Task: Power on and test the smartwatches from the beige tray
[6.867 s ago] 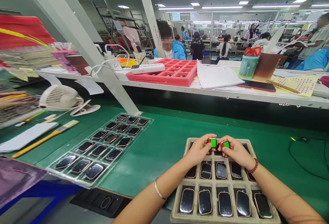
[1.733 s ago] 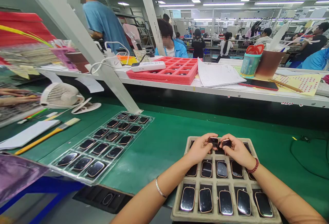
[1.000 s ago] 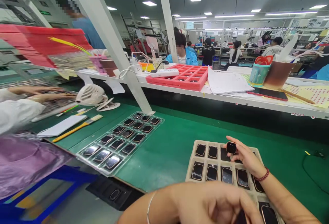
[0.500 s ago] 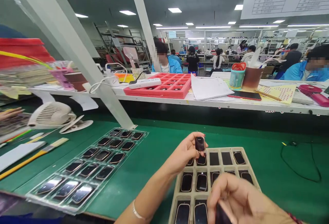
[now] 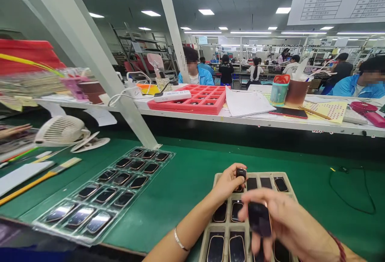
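Note:
My left hand (image 5: 229, 185) is closed on a small dark smartwatch body (image 5: 241, 172) with a gold rim, just above the far row of a beige compartment tray (image 5: 226, 240). Closer to me, my right hand (image 5: 287, 222) grips another smartwatch body (image 5: 259, 218), its black face turned toward me. This hand is slightly blurred and covers part of the tray. Gold-rimmed watch bodies such as the one at far right (image 5: 280, 184) lie in several compartments. Left of my arms, a clear plastic tray (image 5: 116, 222) carries rows of similar watch bodies.
A white clip fan (image 5: 61, 130) and a brush (image 5: 57, 171) lie on the green mat at left, where another person's hand (image 5: 13, 131) shows. A slanted white post (image 5: 135, 123) meets the bench. The shelf holds a red tray (image 5: 198, 107) and papers (image 5: 248, 101). A black cable (image 5: 351, 206) lies at right.
My left hand has shifted slightly right and down with its watch body. My right hand has risen from the near compartments, turning its watch body face toward me.

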`<state>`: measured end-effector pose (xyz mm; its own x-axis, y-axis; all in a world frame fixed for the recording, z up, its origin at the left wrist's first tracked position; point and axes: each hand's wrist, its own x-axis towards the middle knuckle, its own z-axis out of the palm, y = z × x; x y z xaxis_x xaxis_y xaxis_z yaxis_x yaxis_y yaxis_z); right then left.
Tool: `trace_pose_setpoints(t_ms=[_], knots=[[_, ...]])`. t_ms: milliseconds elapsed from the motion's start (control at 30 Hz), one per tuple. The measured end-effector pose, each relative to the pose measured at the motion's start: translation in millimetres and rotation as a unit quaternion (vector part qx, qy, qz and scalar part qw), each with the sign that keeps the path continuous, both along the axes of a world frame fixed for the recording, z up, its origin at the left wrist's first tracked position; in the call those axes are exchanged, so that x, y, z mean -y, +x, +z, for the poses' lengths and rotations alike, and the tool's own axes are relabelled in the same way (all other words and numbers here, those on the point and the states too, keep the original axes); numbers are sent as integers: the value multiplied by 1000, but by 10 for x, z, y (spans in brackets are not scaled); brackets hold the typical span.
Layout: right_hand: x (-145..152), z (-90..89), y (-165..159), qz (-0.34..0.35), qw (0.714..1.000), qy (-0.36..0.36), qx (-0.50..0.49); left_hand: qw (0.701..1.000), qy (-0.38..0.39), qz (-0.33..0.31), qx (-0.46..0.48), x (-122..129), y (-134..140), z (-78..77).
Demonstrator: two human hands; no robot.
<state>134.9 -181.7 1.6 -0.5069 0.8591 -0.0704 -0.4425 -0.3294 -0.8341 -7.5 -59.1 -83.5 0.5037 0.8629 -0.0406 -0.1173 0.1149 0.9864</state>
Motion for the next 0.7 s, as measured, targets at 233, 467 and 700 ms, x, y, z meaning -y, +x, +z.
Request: trace_pose_setpoints(t_ms=[233, 467, 700], knots=[[-463, -633, 327, -88, 986, 6, 142, 1000, 19, -13, -8, 62, -4, 19], [-516, -706, 365, -87, 987, 15, 138, 999, 20, -24, -8, 95, -41, 113], [16, -410, 640, -4, 998, 20, 61, 968, -53, -188, 158, 562, -691, 650]])
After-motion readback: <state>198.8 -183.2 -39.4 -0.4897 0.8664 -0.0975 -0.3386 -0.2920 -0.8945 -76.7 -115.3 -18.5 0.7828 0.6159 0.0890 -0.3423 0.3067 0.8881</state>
